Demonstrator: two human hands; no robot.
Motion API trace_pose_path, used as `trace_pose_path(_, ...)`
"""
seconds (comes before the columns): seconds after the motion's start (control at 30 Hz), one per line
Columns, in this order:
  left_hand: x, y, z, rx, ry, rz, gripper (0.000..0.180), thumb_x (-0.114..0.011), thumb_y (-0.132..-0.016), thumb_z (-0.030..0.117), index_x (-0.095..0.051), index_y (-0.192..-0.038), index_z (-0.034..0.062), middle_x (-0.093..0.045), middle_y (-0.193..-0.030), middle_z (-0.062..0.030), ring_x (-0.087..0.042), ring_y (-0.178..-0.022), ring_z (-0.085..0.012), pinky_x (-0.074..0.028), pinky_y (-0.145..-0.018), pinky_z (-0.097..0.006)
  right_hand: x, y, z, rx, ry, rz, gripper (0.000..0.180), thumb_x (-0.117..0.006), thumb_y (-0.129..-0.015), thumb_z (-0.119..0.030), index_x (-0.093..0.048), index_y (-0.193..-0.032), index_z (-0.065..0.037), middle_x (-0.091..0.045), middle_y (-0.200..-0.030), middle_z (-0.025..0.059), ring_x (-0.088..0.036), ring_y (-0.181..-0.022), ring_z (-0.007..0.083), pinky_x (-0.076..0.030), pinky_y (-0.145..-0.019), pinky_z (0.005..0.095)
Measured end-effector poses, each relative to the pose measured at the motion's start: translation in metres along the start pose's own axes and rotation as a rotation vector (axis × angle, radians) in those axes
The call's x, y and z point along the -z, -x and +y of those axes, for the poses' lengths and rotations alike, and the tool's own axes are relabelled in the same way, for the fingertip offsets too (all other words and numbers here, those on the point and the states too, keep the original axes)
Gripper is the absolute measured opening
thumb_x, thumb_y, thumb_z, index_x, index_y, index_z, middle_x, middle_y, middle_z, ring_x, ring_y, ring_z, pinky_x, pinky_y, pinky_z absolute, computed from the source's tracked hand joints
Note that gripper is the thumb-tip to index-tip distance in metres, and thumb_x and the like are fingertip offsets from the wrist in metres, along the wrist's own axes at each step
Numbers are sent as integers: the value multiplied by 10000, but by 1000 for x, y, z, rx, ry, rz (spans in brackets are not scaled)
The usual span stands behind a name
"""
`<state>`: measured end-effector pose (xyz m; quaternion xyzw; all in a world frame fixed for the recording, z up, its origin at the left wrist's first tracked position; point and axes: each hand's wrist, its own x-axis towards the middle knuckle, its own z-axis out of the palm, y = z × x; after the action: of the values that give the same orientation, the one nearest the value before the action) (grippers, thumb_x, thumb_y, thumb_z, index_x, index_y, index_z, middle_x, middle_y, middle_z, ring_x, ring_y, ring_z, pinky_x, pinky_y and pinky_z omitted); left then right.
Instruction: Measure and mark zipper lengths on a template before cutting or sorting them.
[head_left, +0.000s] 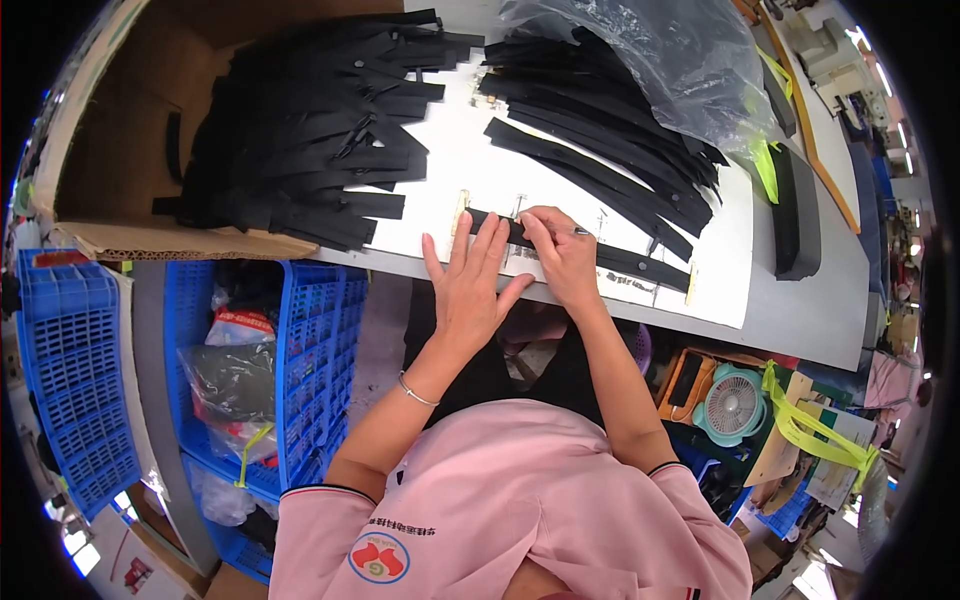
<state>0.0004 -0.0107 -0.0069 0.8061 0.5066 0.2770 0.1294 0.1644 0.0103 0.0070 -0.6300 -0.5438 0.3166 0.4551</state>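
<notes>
A black fabric strip (640, 262) lies along the near part of a white marked board (735, 290) on the table. My left hand (468, 268) presses flat on the strip's left end, its fingers stretched and apart. Close beside it, my right hand (566, 258) is closed around a slim, dark pen (581, 231), held over the strip near my left fingertips. Most of the pen is hidden by my fingers. A bundle of black strips (600, 110) lies just beyond my hands on the board.
An open cardboard box (190, 240) at the left holds a pile of black strips (300, 140). Clear plastic film (670, 60) covers the far right strips. A black block (795, 215) stands on the right. Below are blue crates (310, 350) and a small fan (731, 404).
</notes>
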Motion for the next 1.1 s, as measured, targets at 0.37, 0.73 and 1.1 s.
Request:
trace_pose_path(0.37, 2, -1, 1, 2, -4, -1, 732, -764, -893, 431, -553, -1495, 72, -526, -1555, -62, -348, -1534, -309, -48, -1222, -649, -3, 2, 4, 57, -20, 43, 186, -693, -991, -175, -744, -1003, 4, -766, -918, 98, -724, -761, 191, -541, -685, 282)
trace_pose_path(0.73, 0, -1, 2, -20, -43, 6, 749, -779, -876, 429, -549, -1497, 78, -513, -1557, -62, -350, -1526, -325, -96, -1200, -697, 5, 5, -2, 102, -6, -74, 211, -687, -979, -177, -770, -927, 11, -776, -867, 82, -727, -687, 194, -535, -619, 281)
trace_pose_path(1.1, 2, -1, 3, -7, -54, -18, 748, -785, -887, 425, -536, -1497, 71, -501, -1565, -66, -331, -1535, -341, -65, -1209, -683, 44, 19, -5, 22, -169, 55, 185, -658, -977, -122, -752, -892, 12, -739, -763, 63, -657, -653, 107, -499, -597, 262)
